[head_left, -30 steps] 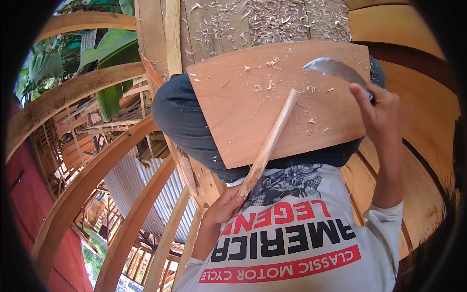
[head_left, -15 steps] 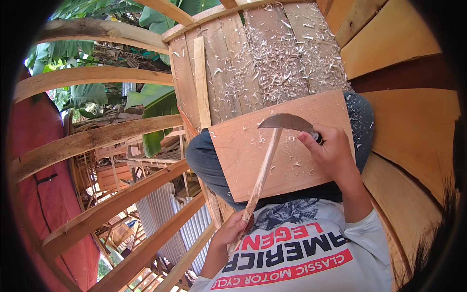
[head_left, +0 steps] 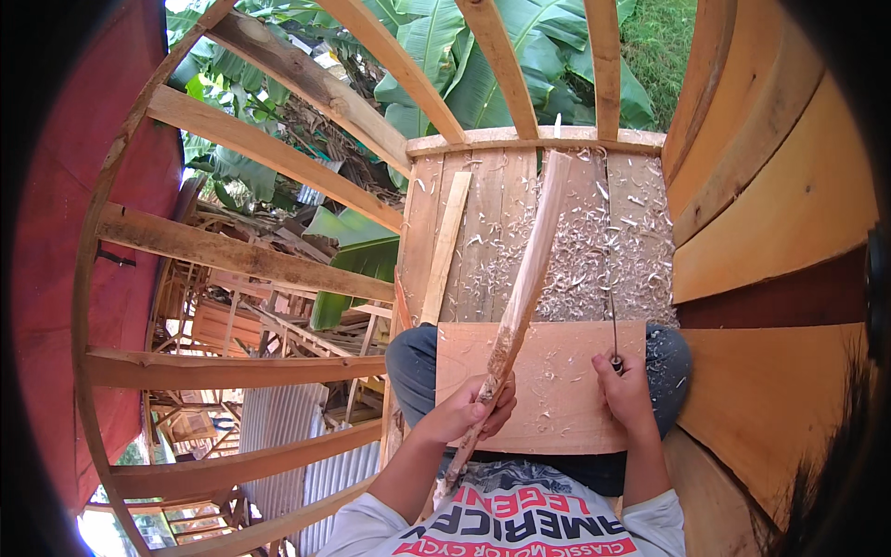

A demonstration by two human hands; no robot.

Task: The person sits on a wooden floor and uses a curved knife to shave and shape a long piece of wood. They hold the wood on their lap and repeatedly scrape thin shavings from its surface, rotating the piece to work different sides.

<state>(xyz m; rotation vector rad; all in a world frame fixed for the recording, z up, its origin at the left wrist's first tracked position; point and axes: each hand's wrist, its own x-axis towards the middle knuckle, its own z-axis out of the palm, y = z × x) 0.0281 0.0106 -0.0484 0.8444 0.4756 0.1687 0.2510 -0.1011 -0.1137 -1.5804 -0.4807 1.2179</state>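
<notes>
My left hand [head_left: 475, 407] is closed around a long, roughly carved wooden stick [head_left: 531, 269] that slants up and away over the platform. A flat plywood board [head_left: 557, 385] lies across my lap, dusted with shavings. My right hand [head_left: 627, 395] rests on the board's right part and grips the handle of a thin metal blade [head_left: 612, 320], seen edge-on and pointing away from me. The stick crosses the board's left half.
A plank platform [head_left: 483, 223] covered in wood shavings [head_left: 603, 251] lies ahead, with a loose slat [head_left: 445, 246] on it. Curved timber ribs [head_left: 278, 172] frame the left; planked walls [head_left: 780, 195] rise on the right. Banana leaves and corrugated sheets lie beyond and below.
The stick has swung from pointing at the board to reaching far out over the platform. My right hand turned the curved blade edge-on. The view tilted upward.
</notes>
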